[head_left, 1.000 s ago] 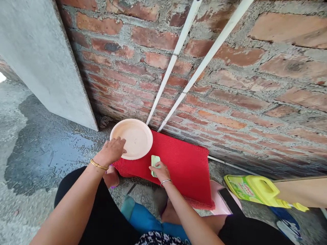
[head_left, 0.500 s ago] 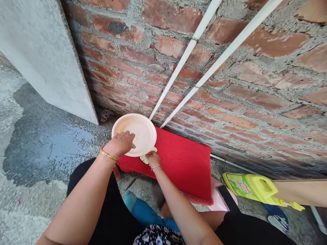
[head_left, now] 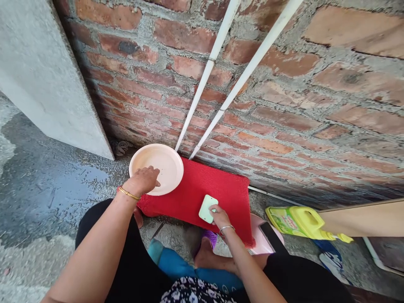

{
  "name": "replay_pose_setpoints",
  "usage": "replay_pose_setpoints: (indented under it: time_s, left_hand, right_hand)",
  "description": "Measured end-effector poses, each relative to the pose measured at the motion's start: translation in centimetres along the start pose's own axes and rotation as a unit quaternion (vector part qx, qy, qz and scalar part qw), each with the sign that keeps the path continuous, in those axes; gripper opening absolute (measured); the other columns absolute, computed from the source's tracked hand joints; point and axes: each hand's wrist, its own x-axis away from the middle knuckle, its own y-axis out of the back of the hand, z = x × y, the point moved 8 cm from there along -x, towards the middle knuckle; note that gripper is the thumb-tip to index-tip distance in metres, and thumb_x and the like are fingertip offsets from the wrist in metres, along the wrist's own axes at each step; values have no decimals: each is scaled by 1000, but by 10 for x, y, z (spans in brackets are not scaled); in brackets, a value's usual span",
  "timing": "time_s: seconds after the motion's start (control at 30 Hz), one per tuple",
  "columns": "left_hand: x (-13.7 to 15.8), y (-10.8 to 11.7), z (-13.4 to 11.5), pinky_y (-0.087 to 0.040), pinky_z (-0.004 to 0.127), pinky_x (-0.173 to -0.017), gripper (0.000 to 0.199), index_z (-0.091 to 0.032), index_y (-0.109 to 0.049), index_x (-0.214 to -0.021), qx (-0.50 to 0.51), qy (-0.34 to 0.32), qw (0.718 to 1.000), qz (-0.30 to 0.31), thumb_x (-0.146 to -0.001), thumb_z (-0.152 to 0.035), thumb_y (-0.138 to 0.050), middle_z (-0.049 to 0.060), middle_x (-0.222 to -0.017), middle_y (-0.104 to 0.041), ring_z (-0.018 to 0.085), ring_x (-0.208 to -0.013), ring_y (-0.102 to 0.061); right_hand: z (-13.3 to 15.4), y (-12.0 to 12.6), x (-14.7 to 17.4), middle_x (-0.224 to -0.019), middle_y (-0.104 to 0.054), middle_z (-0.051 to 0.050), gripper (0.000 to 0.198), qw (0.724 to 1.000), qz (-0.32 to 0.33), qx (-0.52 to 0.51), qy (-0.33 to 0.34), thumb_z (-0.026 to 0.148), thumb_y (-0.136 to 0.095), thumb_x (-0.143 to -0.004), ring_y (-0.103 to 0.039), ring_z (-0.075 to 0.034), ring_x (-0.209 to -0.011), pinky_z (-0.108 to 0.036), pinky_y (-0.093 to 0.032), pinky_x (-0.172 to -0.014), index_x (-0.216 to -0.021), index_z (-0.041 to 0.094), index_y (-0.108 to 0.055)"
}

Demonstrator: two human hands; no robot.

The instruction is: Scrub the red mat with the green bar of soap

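My left hand [head_left: 144,181] reaches over the near-left rim of a pale pink plastic basin [head_left: 170,168]. Its fingers are loosely stretched over the basin's inside, and I see nothing held in them. The basin stands on the left end of a red fuzzy cloth [head_left: 232,191], with small dark specks on its bottom. My right hand [head_left: 220,216] is closed around the near-right edge of a pale green, flat plastic piece [head_left: 205,208] with rounded corners. That piece is over the cloth, right of the basin; its underside is hidden.
A brick wall [head_left: 268,122] with two white pipes [head_left: 202,84] rises behind. At left a grey slab [head_left: 59,84] leans above wet concrete [head_left: 72,181]. A yellow detergent jug [head_left: 295,221] lies at right, near a dark phone [head_left: 273,237] on a pink surface [head_left: 257,227].
My right hand has moved right, away from the basin's near rim, carrying the pale green piece over the red cloth. My left hand stays over the basin. The view has shifted slightly.
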Motion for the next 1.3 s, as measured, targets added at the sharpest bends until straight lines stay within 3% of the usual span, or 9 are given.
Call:
replay_pose_setpoints:
  time_s: [0.13, 0.3, 0.4, 0.57, 0.7, 0.83, 0.97, 1.1, 1.3]
  left_hand:
    - [-6, -2, -22, -43, 42, -95, 35, -17, -54, -125, -44, -30, 998, -24, -92, -31, -52, 15, -123, -58, 28, -116, -57]
    - [-6, -20, -84, -44, 41, -93, 29, -18, -58, -118, -69, -157, 985, -34, -92, -29, -51, 14, -118, -60, 27, -110, -59]
    - [-4, -40, -109, -43, 41, -93, 26, -18, -59, -115, -79, -204, 976, -8, -92, -27, -49, 13, -117, -61, 27, -110, -59]
    - [-8, -49, -115, -41, 41, -94, 25, -19, -60, -111, -67, -200, 978, -8, -90, -23, -48, 13, -117, -61, 27, -109, -58]
    - [-11, -45, -114, -40, 42, -95, 26, -17, -60, -112, -71, -182, 981, -7, -89, -22, -49, 16, -119, -61, 29, -112, -58]
    - [-11, -50, -125, -40, 42, -98, 30, -18, -59, -117, -77, -198, 977, 19, -89, -22, -49, 15, -124, -60, 30, -117, -56]
    - [-16, -62, -135, -39, 44, -101, 33, -20, -58, -120, -80, -209, 974, 26, -89, -22, -49, 14, -129, -58, 29, -120, -55]
    - [-25, -83, -145, -42, 44, -99, 34, -19, -61, -118, -92, -221, 969, 57, -85, -21, -52, 15, -126, -61, 28, -117, -58]
    - [-38, -118, -152, -47, 39, -95, 34, -19, -64, -115, -85, -216, 965, 121, -82, -21, -57, 14, -124, -65, 27, -115, -61]
  right_hand:
    - [-2, 1, 9, -72, -62, 3, 19, 999, -15, 30, 37, 16, -48, -80, -58, -13, -62, -22, -43, -57, -89, 23, -63]
    - [64, -63, 23, -89, -67, 3, 26, 978, 79, 96, 169, 8, -49, -77, -60, -14, -85, -21, -42, -75, -89, 25, -66]
    - [85, -80, 28, -98, -67, 1, 29, 964, 108, 140, 198, 7, -47, -80, -59, -14, -92, -22, -41, -78, -94, 25, -66]
    - [91, -71, 46, -110, -63, -7, 20, 953, 44, 220, 206, 25, -57, -86, -58, -20, -102, -29, -40, -88, -104, 24, -65]
    - [99, -81, 66, -118, -58, -14, 45, 937, 2, 285, 200, 52, -65, -79, -56, -29, -108, -40, -40, -91, -113, 23, -62]
    - [100, -92, 70, -123, -56, -14, 45, 929, 4, 308, 204, 44, -68, -78, -55, -29, -111, -42, -38, -95, -117, 24, -59]
    - [65, -57, 53, -117, -57, -12, 40, 944, -25, 287, 162, 38, -68, -75, -57, -27, -105, -38, -38, -90, -112, 25, -61]
    - [-10, 16, 36, -114, -56, -9, 40, 959, -80, 268, 54, 40, -67, -75, -59, -24, -100, -34, -39, -86, -111, 25, -60]
    - [-116, 120, 41, -117, -54, -12, 40, 943, -153, 262, -134, 33, -65, -77, -60, -26, -103, -36, -40, -82, -115, 23, -56]
